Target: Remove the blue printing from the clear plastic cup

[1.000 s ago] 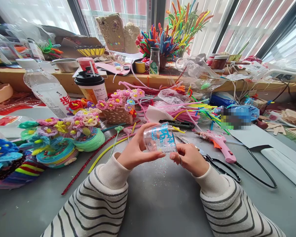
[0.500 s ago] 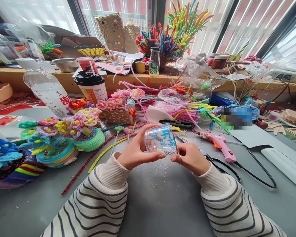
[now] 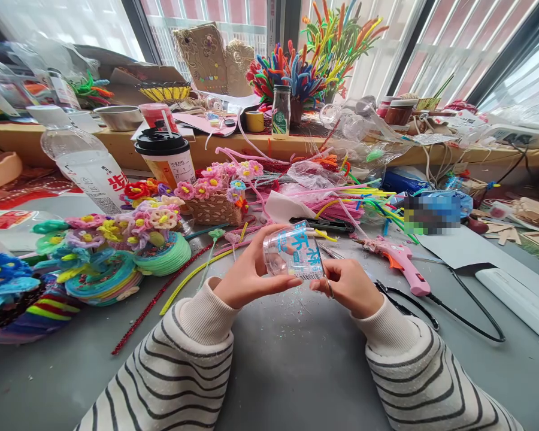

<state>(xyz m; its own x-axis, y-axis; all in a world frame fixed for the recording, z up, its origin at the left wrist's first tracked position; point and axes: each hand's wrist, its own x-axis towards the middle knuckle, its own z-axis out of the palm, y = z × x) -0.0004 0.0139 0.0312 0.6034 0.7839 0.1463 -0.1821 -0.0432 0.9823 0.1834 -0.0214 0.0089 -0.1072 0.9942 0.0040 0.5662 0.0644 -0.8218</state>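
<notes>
A clear plastic cup [image 3: 293, 254] with blue lettering and a barcode is held on its side above the grey table. My left hand [image 3: 251, 268] wraps round its left end, thumb along the lower side. At the right end, my right hand [image 3: 348, 286] pinches the cup's edge between thumb and fingers; a ring shows on one finger. Behind the cup lie a black utility knife [image 3: 330, 225] and yellow-tipped pipe cleaners [image 3: 321, 234]. Small glittery specks are scattered on the table below the cup.
A pink glue gun [image 3: 402, 263] with a black cord lies to the right. Pipe-cleaner flower pots [image 3: 161, 254] crowd the left, near a tilted water bottle [image 3: 83, 158] and a lidded coffee cup [image 3: 166, 158]. A woven flower basket [image 3: 211, 206] stands behind my left hand.
The cup has turned slightly in my hands, so its blue lettering and barcode sit at a different angle. Both hands stay in nearly the same place.
</notes>
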